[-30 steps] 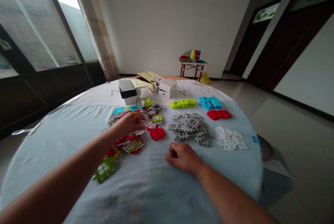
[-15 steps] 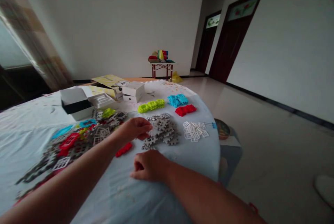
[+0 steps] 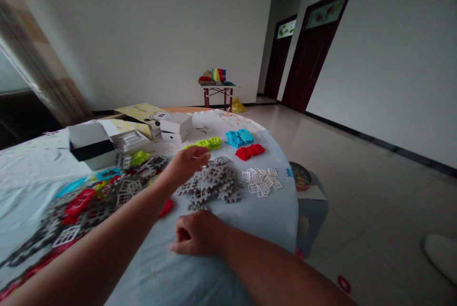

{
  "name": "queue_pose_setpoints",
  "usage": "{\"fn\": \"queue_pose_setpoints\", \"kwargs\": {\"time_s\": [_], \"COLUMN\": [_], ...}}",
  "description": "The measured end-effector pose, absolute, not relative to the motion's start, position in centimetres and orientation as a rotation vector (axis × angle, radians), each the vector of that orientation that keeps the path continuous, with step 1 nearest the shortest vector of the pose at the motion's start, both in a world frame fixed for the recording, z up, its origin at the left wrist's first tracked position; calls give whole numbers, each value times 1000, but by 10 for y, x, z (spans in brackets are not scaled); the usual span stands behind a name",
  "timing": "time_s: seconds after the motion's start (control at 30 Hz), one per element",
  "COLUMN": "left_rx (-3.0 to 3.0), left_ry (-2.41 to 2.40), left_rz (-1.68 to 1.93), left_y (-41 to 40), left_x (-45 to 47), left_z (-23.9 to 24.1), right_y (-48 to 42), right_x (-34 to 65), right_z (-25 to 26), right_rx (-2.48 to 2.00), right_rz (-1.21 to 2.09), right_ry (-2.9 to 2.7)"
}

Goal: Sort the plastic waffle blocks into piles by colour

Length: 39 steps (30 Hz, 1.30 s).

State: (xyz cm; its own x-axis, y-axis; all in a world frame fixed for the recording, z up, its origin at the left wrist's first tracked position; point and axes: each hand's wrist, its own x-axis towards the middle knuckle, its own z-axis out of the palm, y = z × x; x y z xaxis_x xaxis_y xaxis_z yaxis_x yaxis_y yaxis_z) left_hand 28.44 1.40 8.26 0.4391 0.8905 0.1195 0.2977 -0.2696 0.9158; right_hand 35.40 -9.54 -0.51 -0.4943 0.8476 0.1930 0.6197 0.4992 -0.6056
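Likely sorting step: my left hand (image 3: 185, 165), fingers pinched on something indiscernible, hovers above the grey tile pile (image 3: 217, 184) near the desk's (image 3: 257, 211) right edge, while my right hand (image 3: 198, 234) rests clenched beside it; the next move calls for a colour-matched pile.

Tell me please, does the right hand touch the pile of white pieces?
Apart. The head view shows the right hand curled on the tablecloth, with bare cloth between it and the white pieces.

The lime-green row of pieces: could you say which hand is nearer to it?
Left. The left hand is just beside the lime-green row; the right hand rests well short.
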Motion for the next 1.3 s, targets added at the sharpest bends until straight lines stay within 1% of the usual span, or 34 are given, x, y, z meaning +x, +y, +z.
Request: {"fn": "queue_pose_setpoints", "kwargs": {"time_s": [0.13,0.27,0.37,0.5,0.73,0.87,1.03,1.3], "left_rx": [1797,1659,1498,1259,1075,1041,1036,1128], "left_ry": [1254,1526,1611,1661,1642,1641,1642,1701], "left_rz": [1066,1314,1490,1675,1720,1730,1735,1646], "left_y": [23,15,6,1,1,1,6,9], "left_x": [192,106,58,16,-11,-18,-26,-26], "left_z": [90,89,82,61,19,9,1,-2], "right_y": [-99,-103,-105,-109,-110,-96,-56,0], "right_x": [353,352,351,350,345,333,305,263], "right_z": [-2,-1,0,0,0,12,24,14], "right_rx": [-1251,-1242,-1241,-1255,-1259,-1233,-1156,-1244], "right_rz": [740,758,756,755,739,556,282,122], "right_ry": [-2258,-2235,-2228,-2201,-2173,-2228,-2263,-2293]}}
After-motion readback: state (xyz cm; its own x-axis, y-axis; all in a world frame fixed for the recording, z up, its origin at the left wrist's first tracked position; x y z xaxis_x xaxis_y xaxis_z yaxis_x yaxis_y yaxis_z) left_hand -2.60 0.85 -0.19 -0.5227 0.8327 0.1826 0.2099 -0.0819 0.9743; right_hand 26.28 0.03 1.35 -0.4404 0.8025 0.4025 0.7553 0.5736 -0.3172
